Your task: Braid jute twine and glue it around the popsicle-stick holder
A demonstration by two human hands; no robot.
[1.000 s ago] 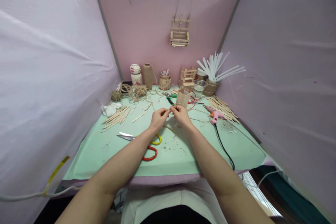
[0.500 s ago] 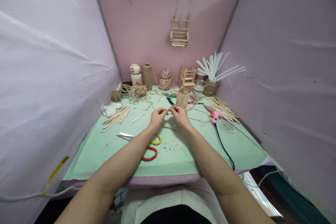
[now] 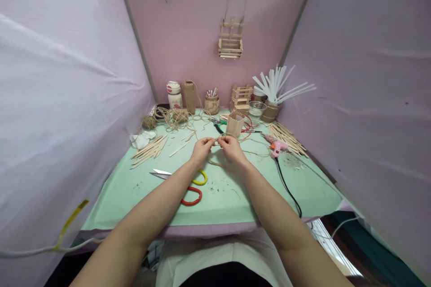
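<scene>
Jute twine is pinched between the fingertips of both hands over the middle of the table. My left hand and my right hand are closed and nearly touch, with a short bit of twine between them. Loose strands hang below and trail to the right. Just behind my right hand stands a small cup of wooden sticks. Scissors with red and yellow handles lie partly under my left forearm, blades pointing left.
A pink glue gun with a black cord lies right. Wooden sticks are spread left, more sticks right. Tangled twine, a twine spool, pliers and a pot of white glue sticks stand or lie behind.
Both hands stay in nearly the same place, still pinching the twine, with only slight finger movement. Everything else on the table lies as before.
</scene>
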